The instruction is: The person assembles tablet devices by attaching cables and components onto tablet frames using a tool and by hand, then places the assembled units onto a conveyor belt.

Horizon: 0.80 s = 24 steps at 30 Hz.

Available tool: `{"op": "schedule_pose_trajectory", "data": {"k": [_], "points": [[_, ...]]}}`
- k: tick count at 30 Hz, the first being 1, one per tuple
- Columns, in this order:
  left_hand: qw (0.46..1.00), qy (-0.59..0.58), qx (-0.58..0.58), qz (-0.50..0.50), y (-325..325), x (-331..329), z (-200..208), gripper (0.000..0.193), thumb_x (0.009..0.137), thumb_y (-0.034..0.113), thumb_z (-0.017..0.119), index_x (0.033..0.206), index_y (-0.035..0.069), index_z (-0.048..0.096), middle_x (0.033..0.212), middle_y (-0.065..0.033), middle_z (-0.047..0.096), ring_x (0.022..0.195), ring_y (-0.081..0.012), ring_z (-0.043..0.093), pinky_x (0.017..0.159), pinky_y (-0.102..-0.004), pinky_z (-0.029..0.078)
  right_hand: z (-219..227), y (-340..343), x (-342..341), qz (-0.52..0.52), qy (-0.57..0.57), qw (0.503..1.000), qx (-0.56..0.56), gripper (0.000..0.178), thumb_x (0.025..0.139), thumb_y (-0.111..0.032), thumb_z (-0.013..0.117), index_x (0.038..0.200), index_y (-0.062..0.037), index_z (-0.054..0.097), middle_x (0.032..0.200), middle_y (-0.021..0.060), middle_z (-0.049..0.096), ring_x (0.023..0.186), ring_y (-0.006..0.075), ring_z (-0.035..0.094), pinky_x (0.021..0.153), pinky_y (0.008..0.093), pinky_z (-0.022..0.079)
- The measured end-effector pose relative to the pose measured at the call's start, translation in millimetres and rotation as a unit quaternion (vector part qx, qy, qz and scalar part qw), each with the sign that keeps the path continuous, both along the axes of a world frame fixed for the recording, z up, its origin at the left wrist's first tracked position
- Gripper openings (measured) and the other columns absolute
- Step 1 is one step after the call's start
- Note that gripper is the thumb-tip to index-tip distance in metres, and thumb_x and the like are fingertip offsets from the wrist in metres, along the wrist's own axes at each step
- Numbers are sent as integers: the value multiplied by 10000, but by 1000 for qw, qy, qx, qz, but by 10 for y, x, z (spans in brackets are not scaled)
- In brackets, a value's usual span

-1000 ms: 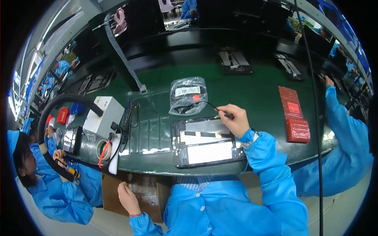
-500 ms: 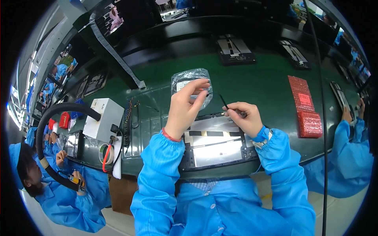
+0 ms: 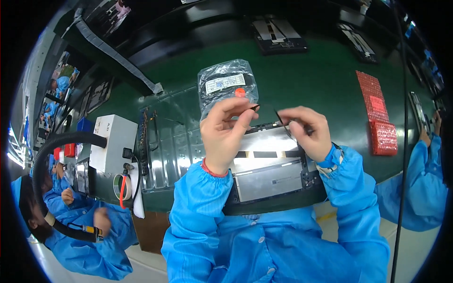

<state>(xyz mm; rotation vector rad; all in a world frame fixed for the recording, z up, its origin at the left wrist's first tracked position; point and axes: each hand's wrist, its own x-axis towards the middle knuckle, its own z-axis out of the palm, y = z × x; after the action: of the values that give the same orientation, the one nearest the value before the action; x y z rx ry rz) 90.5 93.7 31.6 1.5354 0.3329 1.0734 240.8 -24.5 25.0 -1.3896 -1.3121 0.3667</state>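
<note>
Between the thumb and fingertips of my left hand (image 3: 221, 137) is a small black part (image 3: 255, 107), too small to name. My right hand (image 3: 311, 133) is closed on thin black tweezers (image 3: 278, 116), their tip pointing up and away, a little right of the part and apart from it. Below both hands lies an opened tablet-like device (image 3: 269, 183) with a silver-grey plate and a black frame; my hands cover parts of its far edge. Just beyond my left hand lies a clear plastic bag (image 3: 206, 75) with a white label and an orange sticker.
At left stand a white box (image 3: 111, 146) with a black hose (image 3: 61, 139), a tape roll (image 3: 118, 186) and a clear tray (image 3: 172, 160). Red bubble wrap (image 3: 383, 137) lies right. More opened devices (image 3: 276, 35) lie farther back. Co-workers sit on both sides; a black cable (image 3: 401, 141) hangs at right.
My view has tilted and shifted. The tweezers' tip has drawn away from my left fingertips, where the small black part now shows. More of the plastic bag is visible.
</note>
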Motion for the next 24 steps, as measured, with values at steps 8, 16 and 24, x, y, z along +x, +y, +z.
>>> {"op": "schedule_pose_trajectory", "data": {"k": [8, 16, 24], "points": [[987, 42, 154, -19, -34, 29, -92, 309, 762, -5, 643, 1046, 10, 521, 871, -99, 656, 781, -165, 648, 638, -240, 520, 194, -16, -158, -26, -16, 999, 19, 224, 702, -15, 676, 920, -58, 657, 832, 35, 605, 531, 48, 423, 442, 193, 314], [956, 69, 284, 7, -91, 53, -88, 300, 752, 6, 657, 1021, 33, 525, 847, -77, 646, 744, -165, 640, 591, -251, 521, 154, -4, -180, -94, -109, 988, 57, 169, 692, 4, 674, 851, -52, 664, 769, 67, 613, 598, 134, 559, 460, 219, 402], [968, 110, 215, 61, -106, 96, -50, 123, 726, 30, 675, 833, 16, 613, 759, -89, 630, 649, -175, 622, 542, -255, 502, 117, -7, -207, -94, -33, 995, 18, 157, 698, 13, 676, 837, -59, 674, 753, 46, 609, 540, 75, 508, 424, 189, 352]]}}
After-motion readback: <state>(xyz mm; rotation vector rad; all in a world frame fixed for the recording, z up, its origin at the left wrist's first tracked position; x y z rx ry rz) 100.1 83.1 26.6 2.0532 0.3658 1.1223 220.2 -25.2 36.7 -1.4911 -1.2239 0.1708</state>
